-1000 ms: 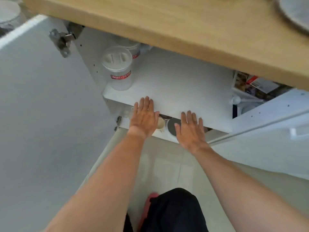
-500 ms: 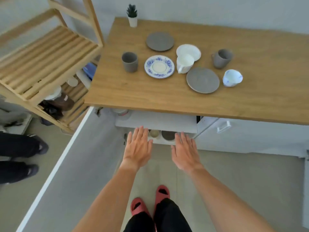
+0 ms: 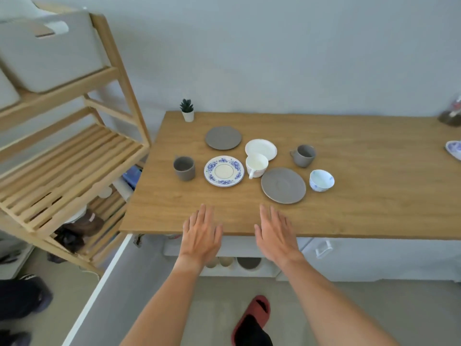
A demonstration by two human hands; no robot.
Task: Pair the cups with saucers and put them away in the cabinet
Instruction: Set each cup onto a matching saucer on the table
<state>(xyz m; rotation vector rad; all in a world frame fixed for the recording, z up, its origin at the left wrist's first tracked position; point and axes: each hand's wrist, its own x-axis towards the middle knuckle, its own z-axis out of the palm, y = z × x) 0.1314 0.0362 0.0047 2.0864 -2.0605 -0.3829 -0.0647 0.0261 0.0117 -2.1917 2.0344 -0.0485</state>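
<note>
Hands flat, fingers straight, holding nothing: left hand [image 3: 201, 233] and right hand [image 3: 274, 234] over the counter [image 3: 361, 208] front edge. Bare wood between them and the crockery. Beyond: grey cup [image 3: 184, 168], blue saucer [image 3: 224, 171], white cup [image 3: 256, 165], grey saucer [image 3: 283, 185]. Cabinet [image 3: 249, 268] open below.

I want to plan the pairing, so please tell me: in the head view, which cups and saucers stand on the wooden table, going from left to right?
Grey cup → blue-flowered saucer → white cup → large grey saucer → grey mug → blue-patterned white cup. The far grey saucer and the white saucer overlap others in the order, so I leave them out.
</note>
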